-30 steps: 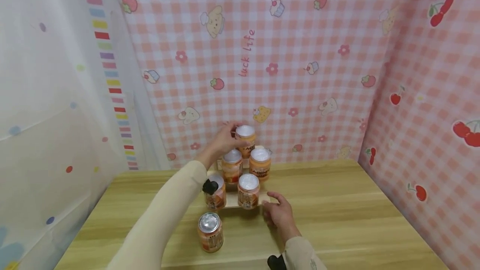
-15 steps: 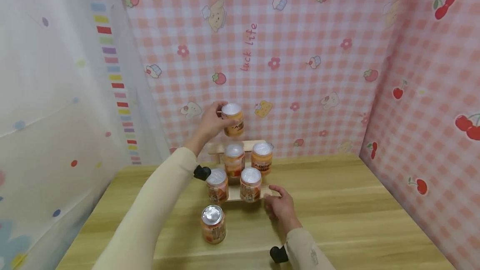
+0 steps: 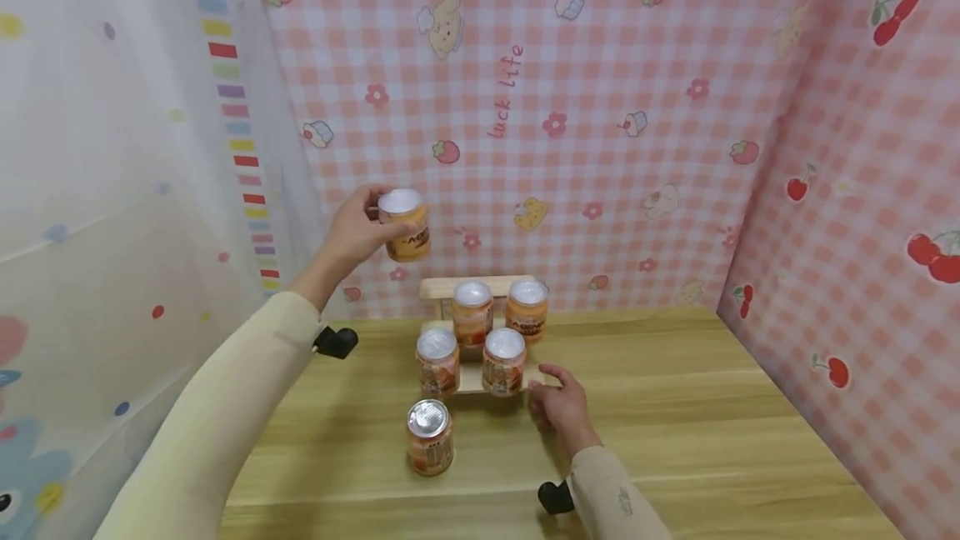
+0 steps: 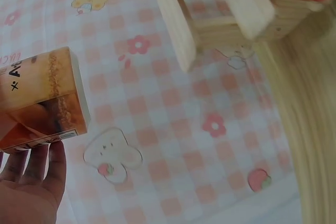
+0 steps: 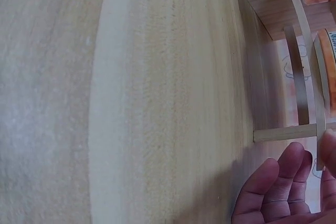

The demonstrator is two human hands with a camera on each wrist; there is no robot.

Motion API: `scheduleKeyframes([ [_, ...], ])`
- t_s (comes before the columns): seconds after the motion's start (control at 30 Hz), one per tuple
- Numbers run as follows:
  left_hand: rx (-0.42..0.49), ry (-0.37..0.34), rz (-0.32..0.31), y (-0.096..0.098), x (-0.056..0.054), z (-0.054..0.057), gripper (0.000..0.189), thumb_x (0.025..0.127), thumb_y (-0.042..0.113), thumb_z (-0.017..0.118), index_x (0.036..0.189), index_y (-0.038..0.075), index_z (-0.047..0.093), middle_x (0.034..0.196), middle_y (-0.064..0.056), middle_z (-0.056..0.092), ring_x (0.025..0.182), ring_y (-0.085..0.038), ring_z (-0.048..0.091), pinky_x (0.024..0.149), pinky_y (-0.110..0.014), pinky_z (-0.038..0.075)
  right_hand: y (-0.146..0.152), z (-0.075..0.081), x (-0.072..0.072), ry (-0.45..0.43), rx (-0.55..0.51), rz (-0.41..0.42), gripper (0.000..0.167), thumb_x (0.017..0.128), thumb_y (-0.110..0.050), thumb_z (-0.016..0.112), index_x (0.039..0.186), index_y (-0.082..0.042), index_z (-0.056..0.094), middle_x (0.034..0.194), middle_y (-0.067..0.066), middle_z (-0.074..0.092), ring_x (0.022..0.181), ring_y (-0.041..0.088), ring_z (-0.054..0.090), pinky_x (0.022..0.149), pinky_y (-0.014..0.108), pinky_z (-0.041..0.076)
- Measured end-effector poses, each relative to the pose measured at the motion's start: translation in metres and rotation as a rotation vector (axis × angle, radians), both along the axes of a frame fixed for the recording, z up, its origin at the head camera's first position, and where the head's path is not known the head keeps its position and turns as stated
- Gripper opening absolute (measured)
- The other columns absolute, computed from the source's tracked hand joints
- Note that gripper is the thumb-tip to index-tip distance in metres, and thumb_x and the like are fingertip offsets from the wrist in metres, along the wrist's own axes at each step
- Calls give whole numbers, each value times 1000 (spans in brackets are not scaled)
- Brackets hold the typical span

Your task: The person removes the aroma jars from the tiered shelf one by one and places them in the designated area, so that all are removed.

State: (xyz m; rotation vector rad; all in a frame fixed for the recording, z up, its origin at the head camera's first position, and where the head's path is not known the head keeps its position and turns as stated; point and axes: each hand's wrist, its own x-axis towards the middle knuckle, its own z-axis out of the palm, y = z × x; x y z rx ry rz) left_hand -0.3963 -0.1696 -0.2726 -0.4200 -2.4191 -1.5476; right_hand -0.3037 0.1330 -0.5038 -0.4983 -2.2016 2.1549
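My left hand (image 3: pixel 360 227) grips an orange can (image 3: pixel 407 236) with a pale top, held up left of a tiered wooden stand (image 3: pixel 480 286). In the left wrist view the held can (image 4: pixel 42 98) lies tilted above the fingers. My right hand (image 3: pixel 561 407) is at the right end of the stand's lowest board. In the right wrist view the thumb lies over the board's end (image 5: pixel 320 153), with the other fingers bent beside it. Two cans (image 3: pixel 472 315) stand on the middle tier and two more cans (image 3: pixel 504 363) on the lowest one.
Another can (image 3: pixel 431 440), with a shiny silver top, stands on the wooden table (image 3: pixel 675 423) in front of the stand. Behind the table hangs a pink checked cloth (image 3: pixel 600 165); a white curtain (image 3: pixel 135 215) hangs at the left.
My left hand has lifted the orange can off the stand's top tier and carried it up and left. The right hand has stayed at the lowest board.
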Motion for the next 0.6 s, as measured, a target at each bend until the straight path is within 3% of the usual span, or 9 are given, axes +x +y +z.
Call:
scheduleKeyframes([
  [0.2, -31, -35, -19, -25, 19, -7, 71, 85, 21, 78, 142, 4, 41, 137, -15, 49, 120, -29, 48, 92, -44, 47, 2, -1, -2, -10, -23, -7, 43, 91, -7, 69, 131, -3, 55, 67, 4, 60, 53, 13, 53, 43, 26, 42],
  [0.43, -28, -100, -37, -53, 41, -25, 73, 86, 19, 78, 145, 4, 37, 140, -15, 45, 123, -30, 46, 90, -40, 47, 1, -2, -2, -9, -18, 8, 42, 92, -7, 68, 131, -2, 54, 67, 4, 61, 53, 13, 54, 44, 26, 43],
  [0.6, -50, -125, -34, -72, 57, -38, 78, 86, 19, 79, 146, 1, 33, 142, -19, 43, 128, -34, 43, 96, -45, 46, -1, -1, -4, -7, -26, 12, 41, 92, -7, 68, 131, -3, 54, 67, 4, 60, 53, 12, 52, 45, 26, 42],
])
